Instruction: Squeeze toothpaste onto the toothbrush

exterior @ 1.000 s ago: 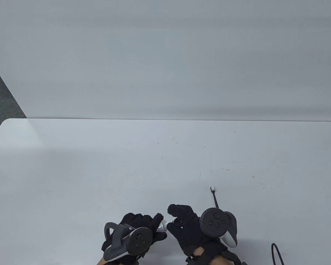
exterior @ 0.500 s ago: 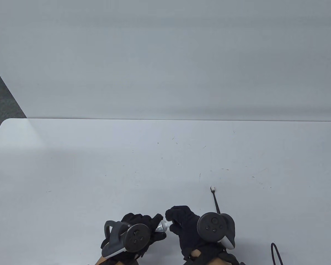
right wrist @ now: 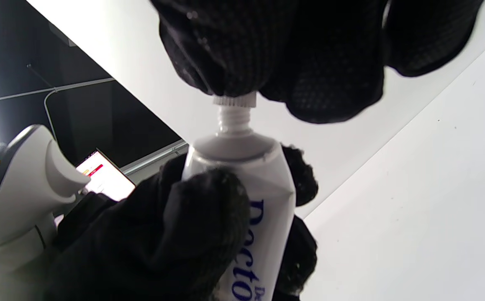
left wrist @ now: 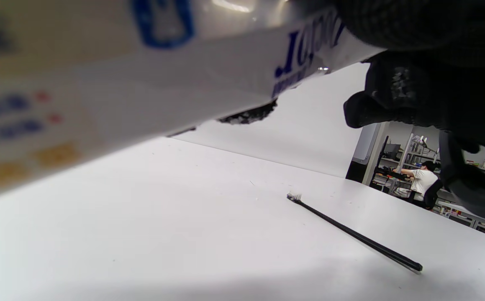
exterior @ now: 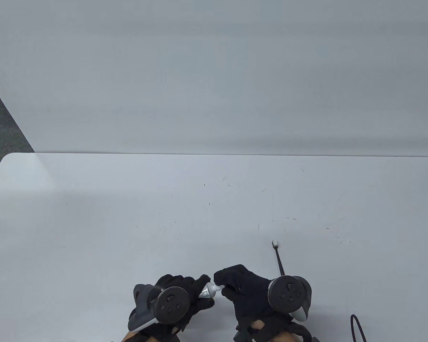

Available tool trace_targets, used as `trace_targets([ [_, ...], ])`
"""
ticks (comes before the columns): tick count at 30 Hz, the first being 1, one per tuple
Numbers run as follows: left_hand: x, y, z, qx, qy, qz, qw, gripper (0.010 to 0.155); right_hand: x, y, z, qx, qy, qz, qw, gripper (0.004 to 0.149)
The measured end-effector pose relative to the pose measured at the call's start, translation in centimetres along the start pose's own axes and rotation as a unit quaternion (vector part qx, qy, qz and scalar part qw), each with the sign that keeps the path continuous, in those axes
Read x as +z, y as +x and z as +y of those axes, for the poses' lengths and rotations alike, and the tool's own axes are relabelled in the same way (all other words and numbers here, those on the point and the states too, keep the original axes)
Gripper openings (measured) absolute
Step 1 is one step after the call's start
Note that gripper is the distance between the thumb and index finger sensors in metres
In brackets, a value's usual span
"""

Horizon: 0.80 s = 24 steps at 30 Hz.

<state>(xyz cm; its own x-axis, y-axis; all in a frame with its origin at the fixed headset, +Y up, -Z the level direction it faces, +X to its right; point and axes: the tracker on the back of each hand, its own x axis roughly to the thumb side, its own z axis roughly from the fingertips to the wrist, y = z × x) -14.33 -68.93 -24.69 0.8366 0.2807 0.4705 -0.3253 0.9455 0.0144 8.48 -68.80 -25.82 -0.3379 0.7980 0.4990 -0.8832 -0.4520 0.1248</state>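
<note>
A smooth white table [exterior: 92, 213] with faint dark scratch marks fills the lower half of the table view; a plain white wall panel [exterior: 214, 71] rises behind it, and a strip of grey floor shows at the left edge. A dark looped cable [exterior: 356, 327] sits in the lower right corner. At the right of the left wrist view, a workshop with shelves and a seated person in a white shirt [left wrist: 421, 180] appears beyond the table.

The white plastic toothpaste tube with blue lettering [right wrist: 259, 200] is at the bottom centre of the table view, gripped around its body by the black-gloved left hand [exterior: 178, 292]. The black-gloved right hand [exterior: 246, 288] has its fingertips [right wrist: 234, 62] closed on the ribbed white cap [right wrist: 234, 100], above the exposed threaded neck. The slim black toothbrush with white bristles [exterior: 278, 256] lies flat on the table, just above the right hand, untouched.
</note>
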Motion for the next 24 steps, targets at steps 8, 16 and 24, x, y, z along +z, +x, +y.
trace_targets([
  [8,-0.2,-1.3,0.8,0.001,0.012,0.024,1.000,0.071,-0.8,0.9,-3.5,0.212,-0.067,-0.023,0.975,0.043],
  [16,-0.1,-3.0,2.1,0.015,0.041,0.053,0.998,0.071,-6.0,-2.5,0.0,0.420,0.118,0.046,0.899,0.043],
  [24,-0.1,-3.1,2.3,0.004,0.044,0.055,0.998,0.071,-9.0,-8.5,5.0,0.516,0.193,0.094,0.829,0.043],
])
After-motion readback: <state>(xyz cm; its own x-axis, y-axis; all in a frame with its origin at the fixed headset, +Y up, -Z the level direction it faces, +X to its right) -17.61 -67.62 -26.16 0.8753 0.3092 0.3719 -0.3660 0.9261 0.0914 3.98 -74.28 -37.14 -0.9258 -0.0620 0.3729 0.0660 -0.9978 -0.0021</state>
